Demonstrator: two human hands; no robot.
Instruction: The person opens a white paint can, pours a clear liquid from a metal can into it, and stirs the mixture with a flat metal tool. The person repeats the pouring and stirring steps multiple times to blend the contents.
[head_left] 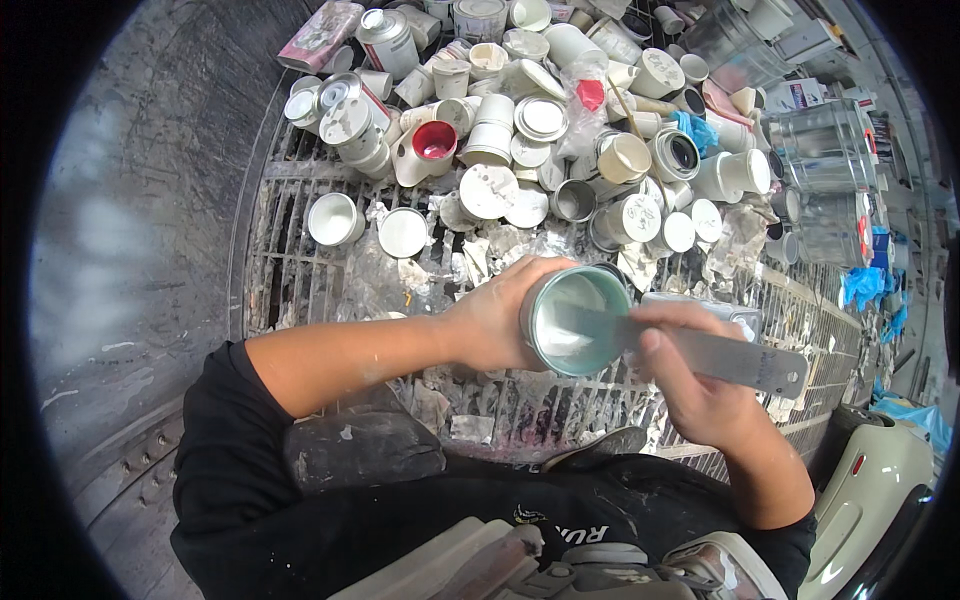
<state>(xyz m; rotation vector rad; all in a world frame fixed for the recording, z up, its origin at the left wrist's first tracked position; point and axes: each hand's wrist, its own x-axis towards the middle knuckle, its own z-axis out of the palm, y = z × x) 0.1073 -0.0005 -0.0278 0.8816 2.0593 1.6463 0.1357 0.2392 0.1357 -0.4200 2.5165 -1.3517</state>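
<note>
My left hand (505, 310) is wrapped round the side of a pale teal cup (532, 340), tilted so that its mouth faces me. White residue coats the inside of the cup. Between the fingers and thumb of my right hand (700, 390) is a flat grey metal spatula (745, 362) with a hole at its outer end. Its other end reaches into the cup's mouth, against the white residue, and looks slightly blurred there. Just beyond the cup lie a white-lidded tub (404, 232) and a metal cup (574, 201).
A heap of used white tubs, cups and cans (490, 190) covers the far side of the stained metal grate (290, 210). A dark metal wall (150, 230) rises at the left. Clear containers (825, 150) and blue plastic (865, 287) lie right, near a beige rounded machine (870, 490).
</note>
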